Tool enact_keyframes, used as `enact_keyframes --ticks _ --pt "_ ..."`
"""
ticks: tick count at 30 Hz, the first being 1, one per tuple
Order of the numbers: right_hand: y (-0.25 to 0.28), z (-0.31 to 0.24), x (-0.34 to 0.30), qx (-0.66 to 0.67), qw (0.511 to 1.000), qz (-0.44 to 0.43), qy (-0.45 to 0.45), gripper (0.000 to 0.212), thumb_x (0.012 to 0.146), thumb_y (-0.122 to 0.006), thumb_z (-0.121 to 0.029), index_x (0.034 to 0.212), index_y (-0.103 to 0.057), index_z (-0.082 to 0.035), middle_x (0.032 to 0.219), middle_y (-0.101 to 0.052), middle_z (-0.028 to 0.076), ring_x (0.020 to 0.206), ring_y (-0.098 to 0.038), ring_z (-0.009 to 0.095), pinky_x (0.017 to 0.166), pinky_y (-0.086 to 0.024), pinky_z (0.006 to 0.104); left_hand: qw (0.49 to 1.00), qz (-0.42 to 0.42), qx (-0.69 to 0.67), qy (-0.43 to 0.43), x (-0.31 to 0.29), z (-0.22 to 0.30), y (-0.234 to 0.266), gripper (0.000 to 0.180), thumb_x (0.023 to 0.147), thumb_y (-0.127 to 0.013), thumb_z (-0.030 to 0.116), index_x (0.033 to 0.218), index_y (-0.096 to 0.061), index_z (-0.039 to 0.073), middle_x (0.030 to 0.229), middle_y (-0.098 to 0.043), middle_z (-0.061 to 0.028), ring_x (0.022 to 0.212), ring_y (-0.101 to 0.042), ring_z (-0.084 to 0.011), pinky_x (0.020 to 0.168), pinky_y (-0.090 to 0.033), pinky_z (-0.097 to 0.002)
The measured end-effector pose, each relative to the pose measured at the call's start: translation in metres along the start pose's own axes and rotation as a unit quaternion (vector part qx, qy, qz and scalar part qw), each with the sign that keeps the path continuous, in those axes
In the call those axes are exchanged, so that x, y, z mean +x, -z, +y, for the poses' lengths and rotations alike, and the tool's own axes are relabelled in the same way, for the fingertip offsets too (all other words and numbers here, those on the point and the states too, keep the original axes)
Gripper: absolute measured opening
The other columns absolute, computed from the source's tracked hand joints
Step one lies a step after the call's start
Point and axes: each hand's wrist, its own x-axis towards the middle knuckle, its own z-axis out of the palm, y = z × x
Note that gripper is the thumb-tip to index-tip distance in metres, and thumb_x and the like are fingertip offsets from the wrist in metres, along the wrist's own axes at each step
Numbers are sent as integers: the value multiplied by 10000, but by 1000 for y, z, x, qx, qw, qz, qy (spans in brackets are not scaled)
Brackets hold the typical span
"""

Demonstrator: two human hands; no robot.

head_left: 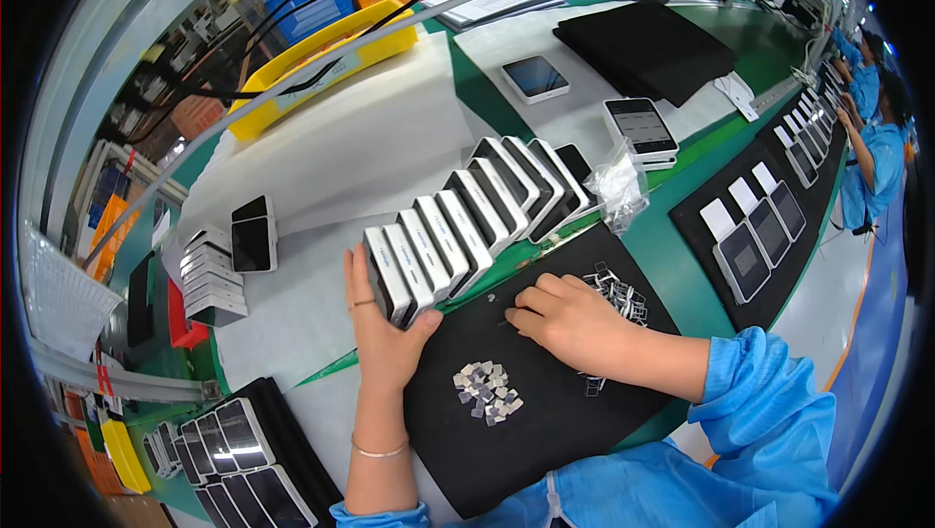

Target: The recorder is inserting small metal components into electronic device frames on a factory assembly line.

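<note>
A row of several white box-shaped handheld devices (436, 236) stands on edge, leaning together, across the middle of the bench. My left hand (387, 333) is wrapped round the near end of that row, fingers on its left side and thumb at the lower right. To the right, over a black mat (443, 474), my right hand (560, 314) has its fingers curled and pinched low near the mat; what they hold, if anything, is too small to make out. A pile of small grey-and-cream square pieces (487, 392) lies on the mat. Small metal frame-like parts (618, 296) are heaped beside my right hand, partly hidden behind it.
A clear plastic bag (619, 187) lies at the row's far end. More devices rest at left (255, 234), lower left (224, 440) and on a black strip (745, 265) at right. A yellow bin (321, 70) and black cloth (643, 46) are behind. Co-workers in blue (881, 153) sit far right.
</note>
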Motion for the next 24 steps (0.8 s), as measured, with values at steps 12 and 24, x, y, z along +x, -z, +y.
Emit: enact_keyframes --ticks 12,24 --pt "53 -19 81 346 929 133 8 246 871 -644 7 1116 -625 -9 921 -629 118 803 -674 260 692 -543 323 988 12 -155 -11 11 -18 -2 1259 635 -780 728 1503 -286 -39 1419 -417 -202 1310 -448 -320 1089 -366 -425" --pt "21 -27 126 319 937 143 -23 158 839 -690 -81 992 -661 -58 803 -668 80 756 -661 244 766 -473 355 987 2 -160 -25 12 -23 2 1234 603 -822 672 1495 -313 -12 1414 -442 -188 1296 -453 -354 1084 -358 -437"
